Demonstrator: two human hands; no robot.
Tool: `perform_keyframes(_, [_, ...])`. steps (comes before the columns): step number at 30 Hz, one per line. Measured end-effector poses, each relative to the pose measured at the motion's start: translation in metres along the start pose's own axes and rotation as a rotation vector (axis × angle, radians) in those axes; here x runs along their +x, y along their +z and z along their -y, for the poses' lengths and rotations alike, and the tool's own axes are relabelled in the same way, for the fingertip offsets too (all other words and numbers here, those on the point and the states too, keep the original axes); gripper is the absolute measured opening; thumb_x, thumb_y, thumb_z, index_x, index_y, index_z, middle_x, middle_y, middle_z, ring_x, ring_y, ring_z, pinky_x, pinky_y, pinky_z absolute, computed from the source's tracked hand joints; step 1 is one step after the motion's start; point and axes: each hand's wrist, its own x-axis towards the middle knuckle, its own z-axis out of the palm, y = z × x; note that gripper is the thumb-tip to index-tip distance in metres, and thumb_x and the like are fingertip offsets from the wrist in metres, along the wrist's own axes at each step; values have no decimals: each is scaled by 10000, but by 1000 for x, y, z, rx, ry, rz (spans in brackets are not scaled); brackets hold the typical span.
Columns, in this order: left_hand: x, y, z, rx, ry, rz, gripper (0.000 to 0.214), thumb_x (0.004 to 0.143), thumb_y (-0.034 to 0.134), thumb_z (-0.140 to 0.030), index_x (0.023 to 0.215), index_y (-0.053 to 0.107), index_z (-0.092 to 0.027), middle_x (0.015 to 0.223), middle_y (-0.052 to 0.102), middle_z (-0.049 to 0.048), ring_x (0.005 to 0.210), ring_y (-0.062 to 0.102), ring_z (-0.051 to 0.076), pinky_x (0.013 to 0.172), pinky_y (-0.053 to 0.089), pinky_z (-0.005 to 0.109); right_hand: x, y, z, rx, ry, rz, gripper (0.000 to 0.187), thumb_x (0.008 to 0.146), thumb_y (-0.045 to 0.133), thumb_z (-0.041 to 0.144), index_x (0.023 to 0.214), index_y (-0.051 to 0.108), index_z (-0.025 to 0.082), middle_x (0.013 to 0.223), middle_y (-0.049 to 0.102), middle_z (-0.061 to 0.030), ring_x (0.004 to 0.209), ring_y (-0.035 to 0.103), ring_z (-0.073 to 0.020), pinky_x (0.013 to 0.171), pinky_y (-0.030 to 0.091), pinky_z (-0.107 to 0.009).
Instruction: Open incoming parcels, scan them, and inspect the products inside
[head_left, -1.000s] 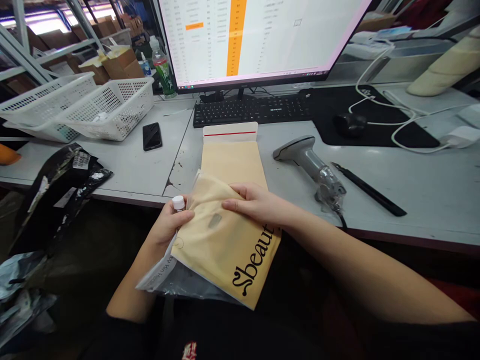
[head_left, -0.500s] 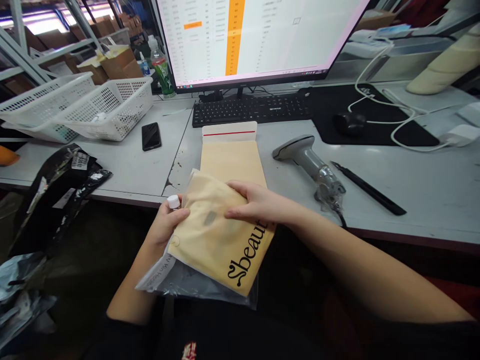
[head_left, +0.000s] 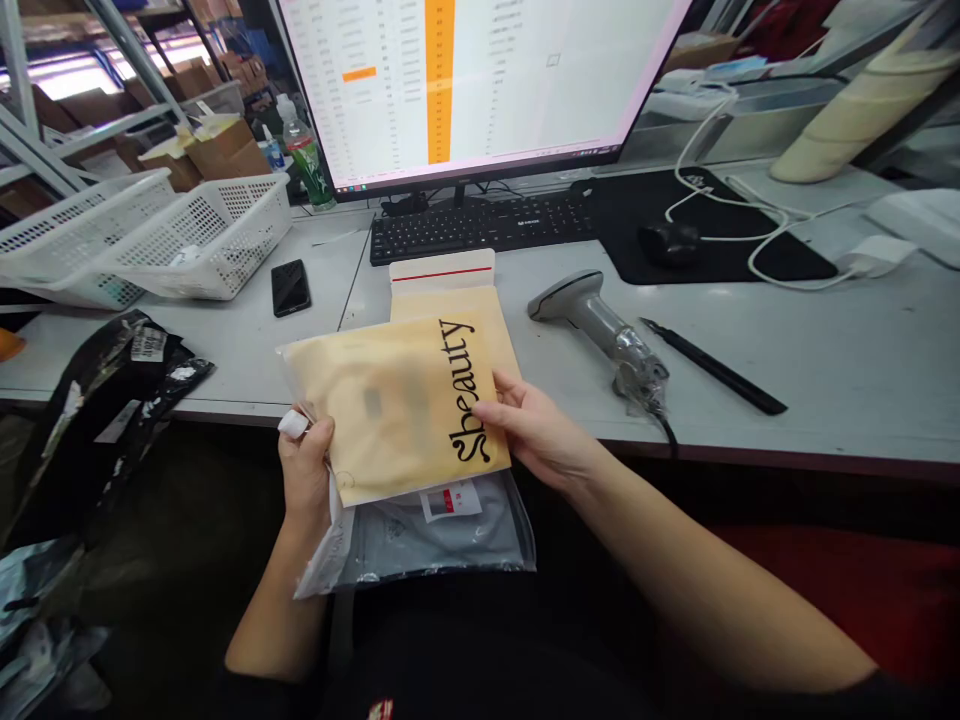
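Head view: pouch has swung level, so the label below it shows; left hand pinches the pouch's left side, right hand its right.

The keyboard lay before my monitor, with the phone to their left. Right of the pouch I held lay the scanner.

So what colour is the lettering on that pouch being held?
The lettering is black, on a pale yellow pouch; head view shows it.
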Motion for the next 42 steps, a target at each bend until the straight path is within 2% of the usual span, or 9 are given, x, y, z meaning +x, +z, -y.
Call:
perform_keyframes(5, [-8,2,3,44,35,13,389,618,871,-308,930,668,-196,882,718,-7,771,673,146,748,559,230,-2,6,-2,-8,29,-36,515,629,914,334,1064,688,176,1091,774,-113,898,752,-239,814,627,-379])
perform_keyframes(11, [-6,-7,1,41,-14,43,337,646,860,-310,903,684,-180,814,705,-14,701,650,126,661,534,195,-1,-1,7,-7,-27,-67,488,657,900,357,1059,680,188,1072,780,-98,882,757,-234,787,628,-355])
perform_keyframes(18, [-7,-4,-4,-4,-55,91,276,631,839,-295,813,661,-186,747,692,-27,652,642,122,655,533,202,-2,-7,10,-32,-58,-116,534,648,907,371,1095,672,194,1114,773,-96,897,755,-246,785,624,-365])
perform_keyframes(27, [-5,-9,7,-5,-63,136,281,655,827,-294,858,667,-182,843,707,2,683,646,140,607,512,214,3,-5,24,-71,-190,-174,525,609,930,358,1057,701,207,1093,776,-77,904,747,-251,781,628,-371])
perform_keyframes(29, [-6,-9,7,30,-85,148,273,645,829,-296,837,677,-174,791,701,5,654,636,139,596,504,217,8,-7,28,-53,-233,-226,533,581,944,336,1040,701,216,1107,773,-62,902,742,-235,801,626,-368])
perform_keyframes(32, [-8,-9,8,130,-126,256,242,642,822,-318,720,660,-156,585,623,-8,523,558,117,534,456,210,17,-10,34,-7,-292,-302,533,561,955,325,1020,701,227,1094,772,-41,890,735,-213,824,623,-366])
perform_keyframes(36, [-8,-11,11,175,-121,380,286,658,806,-363,628,620,-147,496,568,-2,479,515,111,515,425,213,27,-11,39,7,-327,-309,480,584,945,367,980,716,223,1027,779,-33,882,731,-201,871,611,-374])
perform_keyframes(39, [-6,-13,13,162,-94,402,313,659,819,-382,633,620,-143,488,563,1,466,507,109,503,412,212,31,-10,40,16,-332,-296,473,580,946,374,971,730,218,994,781,-26,862,728,-180,885,603,-353])
perform_keyframes(42, [-1,-15,14,107,-74,370,361,697,822,-429,633,602,-150,492,553,-1,487,522,118,529,434,224,34,-13,39,-1,-339,-301,473,573,946,382,958,726,217,963,782,-26,844,730,-186,862,609,-365])
